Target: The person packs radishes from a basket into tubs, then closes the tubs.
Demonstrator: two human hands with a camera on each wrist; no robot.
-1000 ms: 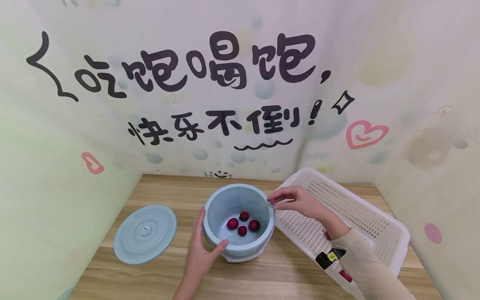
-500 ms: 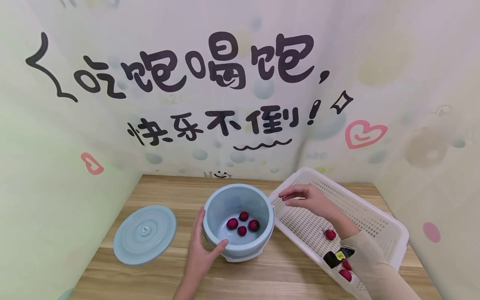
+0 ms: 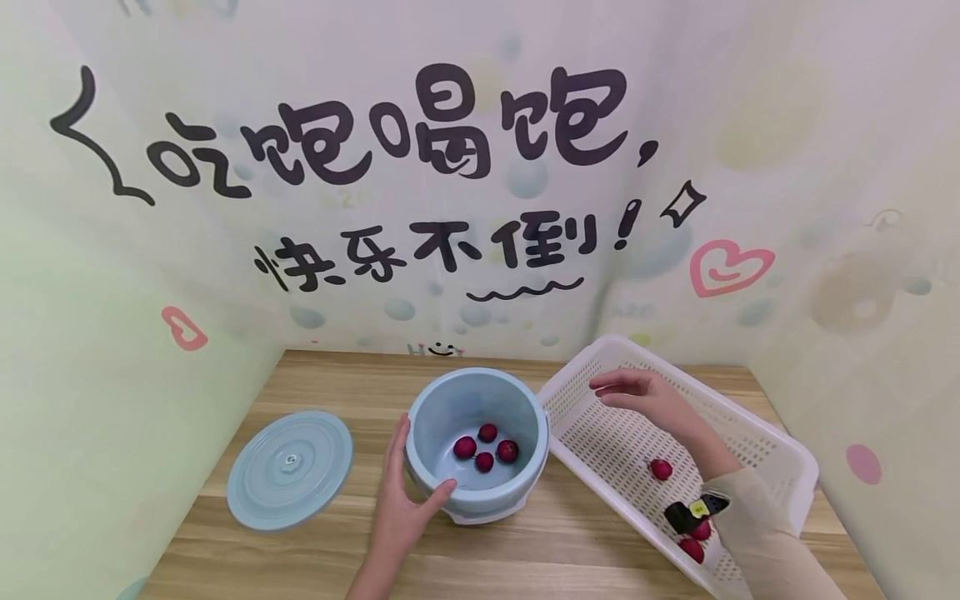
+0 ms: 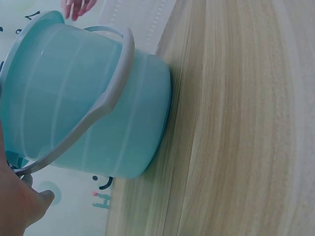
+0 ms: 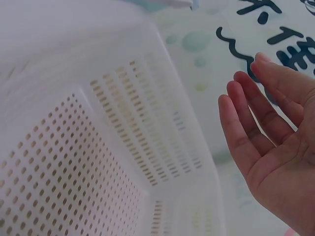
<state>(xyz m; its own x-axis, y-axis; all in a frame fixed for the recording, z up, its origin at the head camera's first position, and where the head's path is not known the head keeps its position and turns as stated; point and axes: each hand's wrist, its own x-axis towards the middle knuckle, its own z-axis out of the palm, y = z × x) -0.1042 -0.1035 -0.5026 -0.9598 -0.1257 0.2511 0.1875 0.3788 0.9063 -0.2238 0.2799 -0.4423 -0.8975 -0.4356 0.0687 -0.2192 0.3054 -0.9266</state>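
Observation:
A light blue bucket (image 3: pixel 480 500) stands on the table with several small round dark red fruits (image 3: pixel 465 447) at its bottom; their exact kind is unclear. My left hand (image 3: pixel 401 500) holds the bucket's left side, thumb near the front rim and fingers along the outer wall. Its grey handle (image 4: pixel 106 103) hangs down in the left wrist view. Over the white perforated basket (image 3: pixel 600 492) hovers my right hand (image 3: pixel 663 404), holding nothing, its fingers loosely extended in the right wrist view. Inside the basket lie a red fruit (image 3: pixel 660 469) and two more partly behind the wristband.
A round light blue lid (image 3: pixel 291 468) lies on the wooden table (image 3: pixel 375 379) left of the bucket. The basket sits at an angle close to the bucket's right side. A printed wall covering (image 3: pixel 450 317) rises behind the table and along both sides.
From the bucket's right rim, my right hand has moved right over the basket, uncovering the red fruits there. The left hand and bucket have stayed in place.

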